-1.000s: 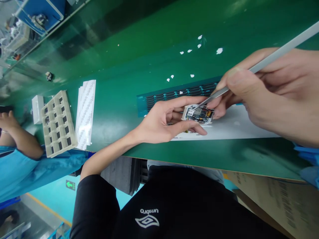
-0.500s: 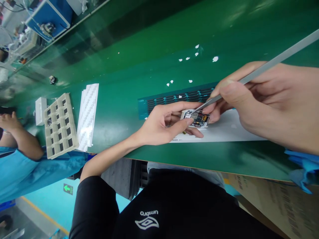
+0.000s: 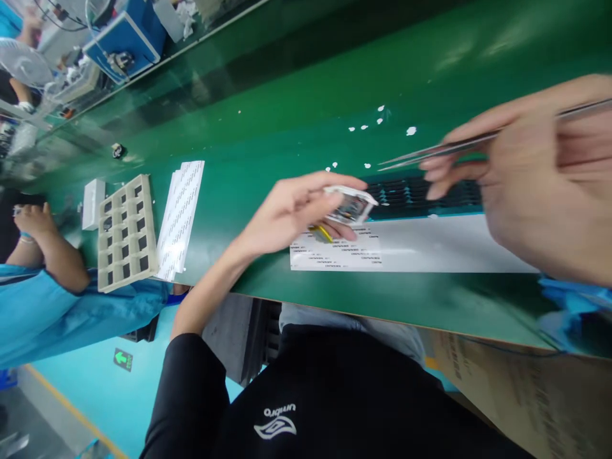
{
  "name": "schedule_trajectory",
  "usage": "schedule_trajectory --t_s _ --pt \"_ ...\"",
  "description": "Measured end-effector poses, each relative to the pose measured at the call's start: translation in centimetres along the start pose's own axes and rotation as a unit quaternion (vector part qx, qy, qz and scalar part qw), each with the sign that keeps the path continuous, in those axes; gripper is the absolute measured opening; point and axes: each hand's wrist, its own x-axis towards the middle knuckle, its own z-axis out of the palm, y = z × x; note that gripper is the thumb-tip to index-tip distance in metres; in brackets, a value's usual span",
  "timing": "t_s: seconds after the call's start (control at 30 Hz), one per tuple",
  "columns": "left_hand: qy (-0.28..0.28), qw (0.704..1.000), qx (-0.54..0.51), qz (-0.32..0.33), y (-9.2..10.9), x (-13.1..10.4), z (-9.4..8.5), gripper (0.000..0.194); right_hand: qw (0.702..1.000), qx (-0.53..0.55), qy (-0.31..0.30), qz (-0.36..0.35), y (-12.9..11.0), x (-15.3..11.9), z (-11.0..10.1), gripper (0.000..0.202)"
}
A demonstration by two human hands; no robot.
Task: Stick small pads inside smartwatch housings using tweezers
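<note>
Left hand pinches small white module with exposed board, tilted, just above white label sheet on green surface. Right hand closed on metal tweezers, tips clear of module, apart; blurred, nothing visible in tips. Dark parts strip sits just behind. Compartment tray well left, by a co-worker's arm. Tweezer work on module looks paused or done; can't tell which.
</note>
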Motion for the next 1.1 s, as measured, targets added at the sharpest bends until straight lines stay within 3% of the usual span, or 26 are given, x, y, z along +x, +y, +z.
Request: schedule_trajectory --t_s 0.1,0.17,0.27,0.37,0.53,0.7,1.1 --pt "0.143 0.978 0.153 0.018 0.1 -3.2 -2.0 0.031 0.991 -0.079 -0.093 -0.047 0.5 0.3 -0.2 0.032" --pt "0.191 0.950 0.246 -0.001 -1.1 -5.2 -2.3 0.029 0.979 -0.105 -0.152 -0.082 0.8 0.4 -0.3 0.027" --pt "0.180 0.945 0.273 -0.006 -3.6 -6.4 -1.6 0.026 0.967 -0.119 -0.199 -0.101 1.3 0.5 -0.3 0.024" --pt "0.161 0.950 0.267 0.010 -4.9 -5.7 -0.5 0.026 0.958 -0.130 -0.235 -0.094 1.9 0.6 -0.3 0.027" --pt "0.098 0.945 0.310 0.043 -4.5 -4.0 -0.1 0.028 0.937 -0.185 -0.282 -0.096 3.4 0.6 0.1 0.041" --pt "0.085 0.950 0.294 0.066 -5.0 -3.1 -0.6 0.038 0.933 -0.204 -0.281 -0.099 4.5 1.0 0.2 0.046" --pt "0.052 0.902 0.420 0.091 -5.2 -1.2 -0.5 0.032 0.939 -0.166 -0.283 -0.103 5.0 2.1 0.0 0.035"
